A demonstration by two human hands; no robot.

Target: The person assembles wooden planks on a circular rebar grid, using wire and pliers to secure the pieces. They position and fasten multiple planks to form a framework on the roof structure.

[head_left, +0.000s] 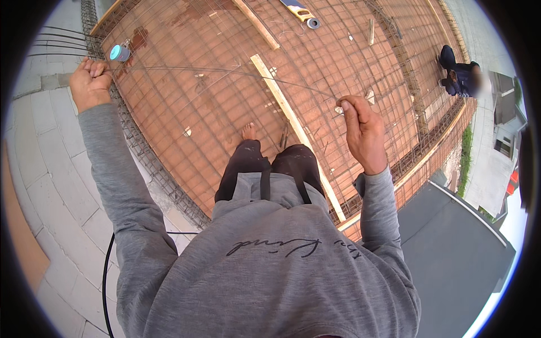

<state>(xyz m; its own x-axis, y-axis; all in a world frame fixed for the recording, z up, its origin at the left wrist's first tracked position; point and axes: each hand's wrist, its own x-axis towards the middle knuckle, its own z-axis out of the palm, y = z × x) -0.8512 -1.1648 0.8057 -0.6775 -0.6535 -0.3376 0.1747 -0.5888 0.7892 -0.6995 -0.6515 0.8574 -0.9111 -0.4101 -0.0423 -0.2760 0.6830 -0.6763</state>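
A thin dark wire (242, 72) stretches in a shallow curve between my two hands, above a grid of steel reinforcing bars (214, 121) laid over reddish-brown panels. At its left end, my left hand (92, 84) is closed on the wire, out by the left edge of the grid. Thumb and fingers of my right hand (365, 132) pinch the other end, over the right part of the grid. A cup-like container with a light blue top (119, 53) sits on the mesh just right of my left hand.
A long pale plank (296, 132) crosses the grid by my legs; another timber (256, 23) lies farther off. Beyond are a handsaw (300, 11) and a small roll (313, 23). A person in dark clothes (461, 76) crouches at far right. Bar ends (62, 42) jut out at left.
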